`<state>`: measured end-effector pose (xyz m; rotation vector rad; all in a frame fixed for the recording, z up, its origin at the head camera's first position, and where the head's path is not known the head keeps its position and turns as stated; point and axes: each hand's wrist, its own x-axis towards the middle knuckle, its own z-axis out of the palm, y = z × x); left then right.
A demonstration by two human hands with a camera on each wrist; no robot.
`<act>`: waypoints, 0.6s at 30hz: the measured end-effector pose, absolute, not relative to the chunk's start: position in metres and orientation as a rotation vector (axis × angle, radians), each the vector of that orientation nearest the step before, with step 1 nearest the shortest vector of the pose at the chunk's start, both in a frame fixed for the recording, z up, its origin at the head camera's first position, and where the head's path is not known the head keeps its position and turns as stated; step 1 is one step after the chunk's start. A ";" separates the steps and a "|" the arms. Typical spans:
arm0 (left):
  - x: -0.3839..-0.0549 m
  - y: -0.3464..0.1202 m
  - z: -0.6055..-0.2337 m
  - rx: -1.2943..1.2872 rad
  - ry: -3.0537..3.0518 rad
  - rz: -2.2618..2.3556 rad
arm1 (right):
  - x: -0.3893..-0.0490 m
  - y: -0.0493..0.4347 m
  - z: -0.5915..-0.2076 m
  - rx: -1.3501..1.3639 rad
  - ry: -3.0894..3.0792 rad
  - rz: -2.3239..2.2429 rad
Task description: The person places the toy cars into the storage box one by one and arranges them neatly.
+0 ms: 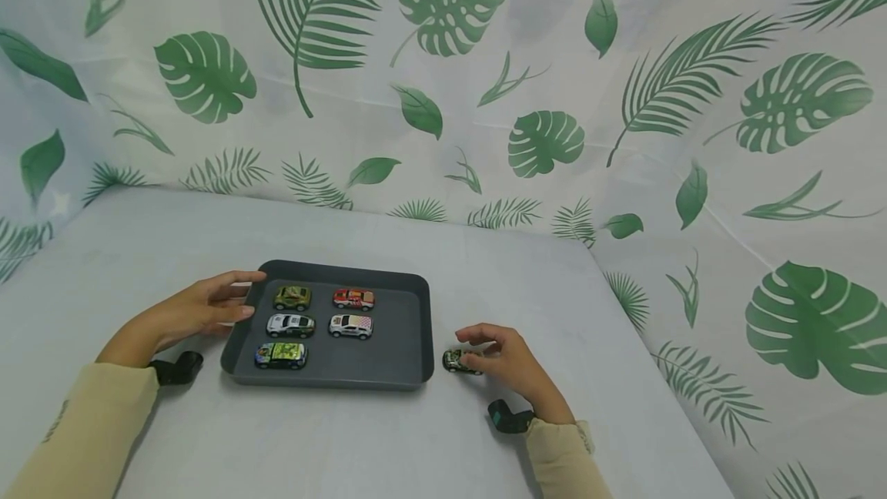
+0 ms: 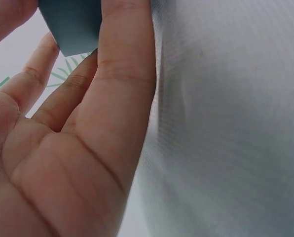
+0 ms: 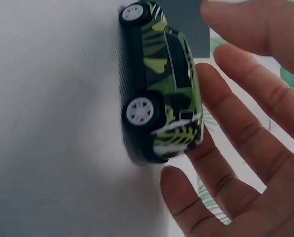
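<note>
My left hand (image 1: 197,306) is at the left side of a dark grey tray (image 1: 409,372), its fingertips touching the rim. In the left wrist view its fingers look fairly straight beside the tray's outer wall (image 2: 75,24). To the right of the tray, my right hand (image 1: 509,356) reaches around a black-and-green toy car (image 3: 157,74) on the table. The right wrist view shows spread fingers beside the car, with the thumb apart from it; whether a fingertip touches it I cannot tell.
Inside the tray stand several toy cars: a green one (image 1: 292,298), a red one (image 1: 353,299), a silver-and-black one (image 1: 290,326), a white one (image 1: 350,326) and a blue-green one (image 1: 280,356). A leaf-patterned cloth (image 1: 478,91) hangs behind the white-covered table (image 1: 346,445).
</note>
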<state>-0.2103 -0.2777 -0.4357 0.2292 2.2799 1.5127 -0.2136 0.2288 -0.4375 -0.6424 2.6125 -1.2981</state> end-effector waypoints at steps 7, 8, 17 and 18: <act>-0.210 -0.278 -0.435 0.236 2.294 1.498 | -0.213 0.232 -0.438 -0.574 2.613 -1.242; -0.210 -0.278 -0.435 0.236 2.297 1.495 | -0.213 0.232 -0.438 -0.577 2.615 -1.239; -0.210 -0.278 -0.435 0.242 2.287 1.499 | -0.214 0.234 -0.440 -0.562 2.643 -1.162; -0.210 -0.278 -0.435 0.238 2.284 1.503 | -0.214 0.234 -0.441 -0.557 2.652 -1.152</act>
